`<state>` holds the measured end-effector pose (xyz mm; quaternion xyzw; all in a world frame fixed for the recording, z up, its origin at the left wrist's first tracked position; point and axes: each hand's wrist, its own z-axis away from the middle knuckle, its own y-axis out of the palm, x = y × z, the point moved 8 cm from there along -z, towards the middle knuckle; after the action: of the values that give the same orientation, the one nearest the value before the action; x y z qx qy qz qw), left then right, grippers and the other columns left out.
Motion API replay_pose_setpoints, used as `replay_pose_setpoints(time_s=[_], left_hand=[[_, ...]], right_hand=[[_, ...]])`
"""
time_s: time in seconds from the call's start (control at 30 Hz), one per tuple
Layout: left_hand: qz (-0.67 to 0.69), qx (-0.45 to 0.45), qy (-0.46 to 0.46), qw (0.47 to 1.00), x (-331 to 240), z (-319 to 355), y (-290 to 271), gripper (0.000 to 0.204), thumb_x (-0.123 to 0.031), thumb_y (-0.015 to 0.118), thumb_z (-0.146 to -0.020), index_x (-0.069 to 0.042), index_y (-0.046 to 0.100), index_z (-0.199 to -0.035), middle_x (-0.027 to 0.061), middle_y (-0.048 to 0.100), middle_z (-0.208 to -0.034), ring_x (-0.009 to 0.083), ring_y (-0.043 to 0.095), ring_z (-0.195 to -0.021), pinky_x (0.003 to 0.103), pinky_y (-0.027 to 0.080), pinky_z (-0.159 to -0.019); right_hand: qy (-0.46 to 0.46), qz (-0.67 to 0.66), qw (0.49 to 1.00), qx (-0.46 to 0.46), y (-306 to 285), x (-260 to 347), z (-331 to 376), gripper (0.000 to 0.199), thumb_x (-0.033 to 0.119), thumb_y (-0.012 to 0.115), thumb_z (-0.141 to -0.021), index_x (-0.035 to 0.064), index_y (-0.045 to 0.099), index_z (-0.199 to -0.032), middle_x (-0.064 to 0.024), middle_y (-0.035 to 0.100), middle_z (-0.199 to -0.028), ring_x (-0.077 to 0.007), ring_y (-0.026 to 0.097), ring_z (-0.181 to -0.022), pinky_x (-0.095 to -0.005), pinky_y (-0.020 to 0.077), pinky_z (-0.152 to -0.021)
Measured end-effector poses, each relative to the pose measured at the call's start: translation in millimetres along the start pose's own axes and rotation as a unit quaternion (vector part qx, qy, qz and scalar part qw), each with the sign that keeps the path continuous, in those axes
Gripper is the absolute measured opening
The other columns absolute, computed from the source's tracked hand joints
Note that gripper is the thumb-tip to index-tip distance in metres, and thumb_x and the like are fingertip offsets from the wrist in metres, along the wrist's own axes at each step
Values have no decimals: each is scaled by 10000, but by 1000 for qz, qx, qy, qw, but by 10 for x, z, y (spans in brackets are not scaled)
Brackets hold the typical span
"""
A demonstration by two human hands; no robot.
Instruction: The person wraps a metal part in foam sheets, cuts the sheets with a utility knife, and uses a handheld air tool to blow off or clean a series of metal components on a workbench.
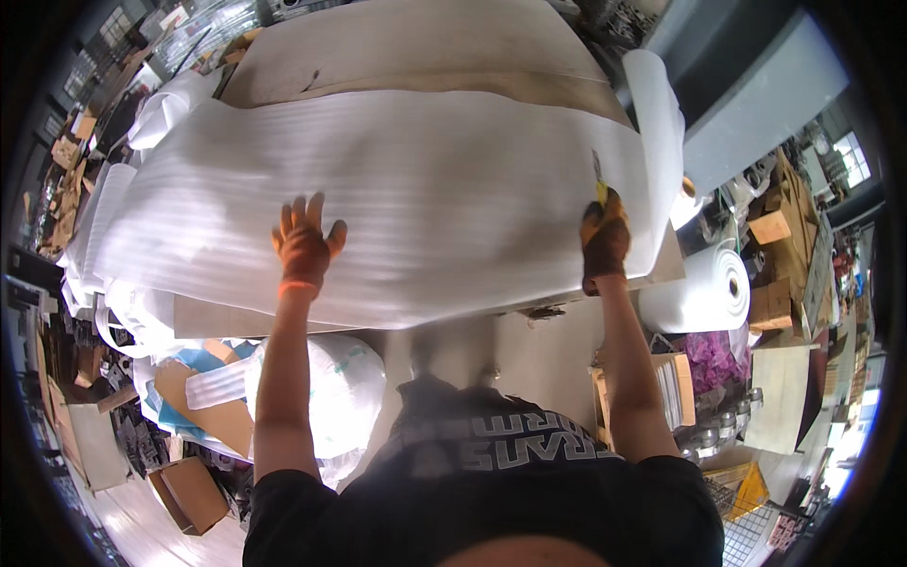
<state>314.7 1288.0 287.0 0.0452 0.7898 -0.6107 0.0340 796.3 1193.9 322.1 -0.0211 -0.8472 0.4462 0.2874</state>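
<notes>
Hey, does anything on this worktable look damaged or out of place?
One thing: the tan board has a dark mark on its left part, just beyond the white foam sheet. It stands out against the paler surface around it; I can't tell whether it's a stain or tear.

On the bench [425, 47] at twelve o'clock, foam sheet [425, 198]. At three, foam roll [690, 293]; at eight, box [196, 491].
</notes>
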Motion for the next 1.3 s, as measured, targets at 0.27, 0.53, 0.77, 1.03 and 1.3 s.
replay_pose_setpoints(time_s=[0.27, 0.53, 0.77, 1.03, 1.3], left_hand=[[-14, 38, 268, 963, 348, -1348, -25, 710, -471, 594, -838, -170, 348, -1433, 22, 364, -1477, 257, 266, -1394, 420, 204, -1125], [-97, 1, -66, 993, 2066, -892, 553, 730, -589, 424, -889, -151, 306, -1461, 68, 284, -1521, 315, 206, -1409, 545, 105, -1112], [128, -21, -99, 987, 1889, -669, -218, 723, -406, 635, -803, -238, 337, -1439, 91, 436, -1396, 288, 388, -1303, 450, 302, -1073], [26, -456, -222, 862, 2640, 952, -1919, 436, -82, 644, -791, -83, 583, -1223, 156, 639, -1085, 343, 581, -1057, 409, 445, -927], [127, -128, -699, 692, 1969, 4980, 99, 255, -211, 566, -843, -123, 652, -1066, 190, 657, -912, 354, 638, -853, 407, 493, -743]], right_hand=[[-247, 35, 967, -55, 1247, 1816, 897, 324, 202, 494, -961, 94, 470, -1265, -9, 563, -918, -145, 564, -767, -228, 470, -631], [-275, 75, 958, -29, 2059, 1587, 367, 293, 257, 539, -852, 73, 568, -1078, -93, 577, -861, -263, 578, -746, -375, 470, -651], [-233, -124, 964, 38, 1729, 1699, 293, 404, 37, 458, -857, 65, 513, -1256, -35, 508, -923, -135, 508, -685, -261, 446, -554], [-304, -12, 952, -21, 1638, 1786, 251, 365, 55, 545, -840, 45, 548, -1205, -75, 609, -879, -247, 597, -774, -332, 490, -652], [-135, -49, 972, 183, 2379, 954, -83, 480, 177, 502, -865, 35, 459, -1322, -176, 583, -1234, -323, 596, -1089, -403, 470, -912]])
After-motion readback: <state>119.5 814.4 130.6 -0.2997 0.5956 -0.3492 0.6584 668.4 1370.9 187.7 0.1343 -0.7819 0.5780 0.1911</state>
